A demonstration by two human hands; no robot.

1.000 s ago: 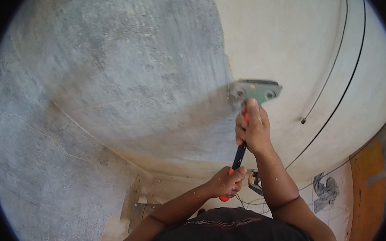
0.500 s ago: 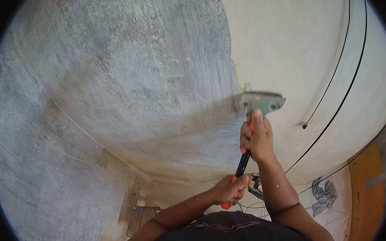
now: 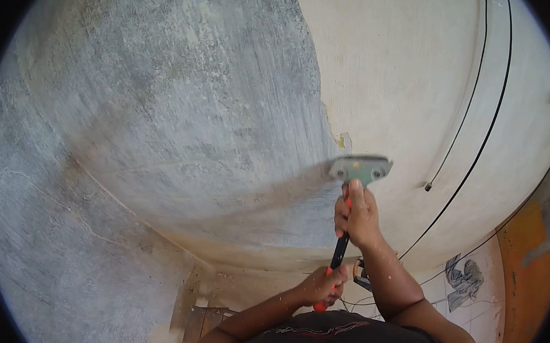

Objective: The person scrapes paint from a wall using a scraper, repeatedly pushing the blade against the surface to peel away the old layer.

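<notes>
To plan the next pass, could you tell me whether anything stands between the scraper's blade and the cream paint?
Nothing visible does: the scraper has its blade against the edge of the cream paint. The black cables run further right, apart from the blade.

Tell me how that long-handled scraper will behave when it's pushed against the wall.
The scraper is probably stiff: its handle looks straight between the right hand and the left hand. Its wide flat blade lies against the wall, so it should slide rather than roll. The two-handed grip hints that it takes force, though not necessarily that it is heavy.
</notes>
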